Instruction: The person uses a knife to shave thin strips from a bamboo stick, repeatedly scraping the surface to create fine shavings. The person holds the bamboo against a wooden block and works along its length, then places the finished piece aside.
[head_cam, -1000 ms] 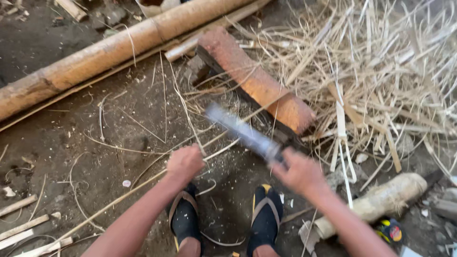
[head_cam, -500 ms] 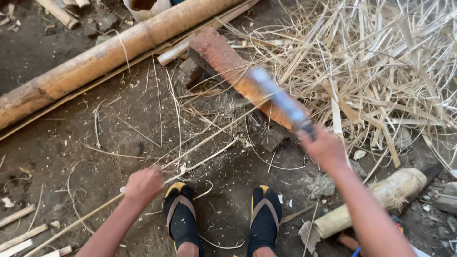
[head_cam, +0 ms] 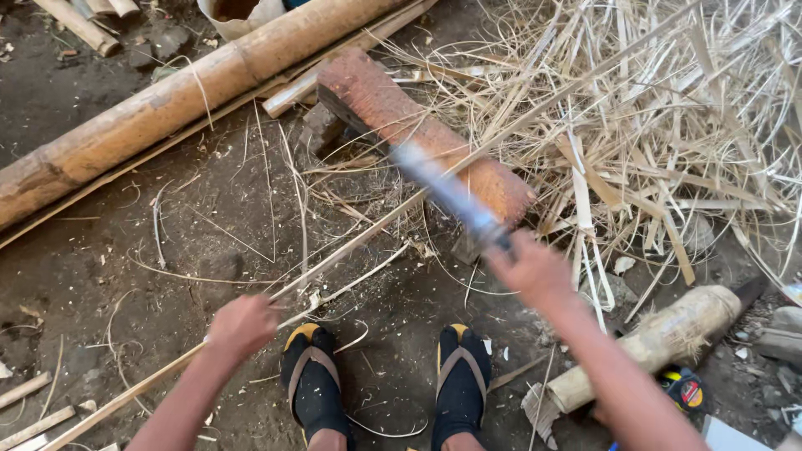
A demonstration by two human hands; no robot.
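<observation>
Dark packed-dirt floor (head_cam: 125, 276), pale dry bamboo shavings (head_cam: 668, 117) piled right. One thick round bamboo pole (head_cam: 167, 104), one rough reddish wood block (head_cam: 418, 125). Right hand (head_cam: 530, 269) grip wrapped around blurred metal blade (head_cam: 443, 188) over block. Left hand (head_cam: 242, 326) grip pinching one thin bamboo strip (head_cam: 368, 234) on floor.

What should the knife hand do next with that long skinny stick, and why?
Probably bring the blade down onto the thin bamboo strip where it crosses the reddish wooden block. The right hand holds the blade raised over that block, and the left hand grips the strip's near end.
</observation>
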